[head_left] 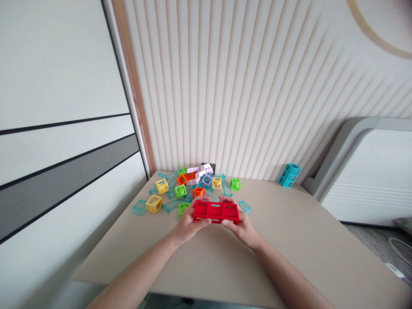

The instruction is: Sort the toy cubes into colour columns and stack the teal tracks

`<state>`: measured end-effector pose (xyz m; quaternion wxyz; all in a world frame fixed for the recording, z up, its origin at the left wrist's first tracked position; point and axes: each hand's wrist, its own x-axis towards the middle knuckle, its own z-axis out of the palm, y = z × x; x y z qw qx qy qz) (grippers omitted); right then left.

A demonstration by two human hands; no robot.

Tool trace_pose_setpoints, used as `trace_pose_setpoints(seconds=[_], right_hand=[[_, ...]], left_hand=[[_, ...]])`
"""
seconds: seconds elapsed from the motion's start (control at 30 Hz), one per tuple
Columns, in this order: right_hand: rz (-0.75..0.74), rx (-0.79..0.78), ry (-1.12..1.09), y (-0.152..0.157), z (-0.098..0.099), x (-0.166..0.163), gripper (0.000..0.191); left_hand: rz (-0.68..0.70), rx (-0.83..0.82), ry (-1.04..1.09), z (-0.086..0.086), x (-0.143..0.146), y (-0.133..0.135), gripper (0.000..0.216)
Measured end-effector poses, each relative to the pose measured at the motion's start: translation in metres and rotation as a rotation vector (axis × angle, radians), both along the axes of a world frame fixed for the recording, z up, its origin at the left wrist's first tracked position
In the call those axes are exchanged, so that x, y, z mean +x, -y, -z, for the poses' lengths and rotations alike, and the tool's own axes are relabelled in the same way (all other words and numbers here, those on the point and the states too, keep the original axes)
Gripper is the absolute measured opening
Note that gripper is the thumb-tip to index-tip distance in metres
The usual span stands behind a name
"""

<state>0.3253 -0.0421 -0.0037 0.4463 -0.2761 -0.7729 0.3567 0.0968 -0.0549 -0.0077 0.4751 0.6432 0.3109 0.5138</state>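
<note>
The red block (216, 214), a row of three joined cubes, was held level over the table (212, 266); its left end was pinched between the thumb and fingers of the left hand (189, 223), its right end likewise by those of the right hand (242, 226); a green cube (184, 209) was partly hidden just behind the left hand; a yellow cube (154, 203) was placed farther left; an orange cube (198, 192) and a lilac piece (196, 177) were scattered behind among other blocks; a teal tower (289, 175) was stood near the ribbed wall (209, 94), well to the right
</note>
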Motion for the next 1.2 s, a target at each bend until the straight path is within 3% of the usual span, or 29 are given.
trace_pose_setpoints(seconds=[0.17,0.3,0.43,0.53,0.63,0.77,1.0,1.2], right_hand=[[-0.019,0.004,-0.037,-0.002,0.002,0.003,0.038],[0.037,-0.080,-0.079,-0.001,0.000,0.001,0.040],[0.078,-0.127,-0.062,0.001,-0.006,-0.002,0.036],[0.081,-0.118,-0.050,0.002,-0.008,-0.003,0.035],[0.059,-0.110,-0.028,0.001,-0.006,-0.003,0.034],[0.043,-0.144,-0.082,-0.003,0.001,-0.001,0.038],[0.042,-0.117,-0.104,-0.003,0.005,-0.002,0.031],[0.047,-0.085,-0.084,-0.001,0.001,-0.003,0.029]], left_hand=[[-0.088,0.078,-0.059,-0.001,0.002,0.001,0.056],[-0.160,0.138,-0.119,0.000,0.002,0.000,0.060],[-0.055,0.066,-0.037,0.003,0.001,0.000,0.074],[0.019,0.026,0.030,0.005,0.000,-0.003,0.061],[-0.045,0.002,0.008,0.006,0.000,-0.005,0.043],[-0.104,0.045,-0.076,0.005,0.002,-0.005,0.035],[-0.043,0.002,0.013,0.005,0.003,-0.002,0.067],[-0.070,0.025,-0.009,0.006,0.000,-0.005,0.056]])
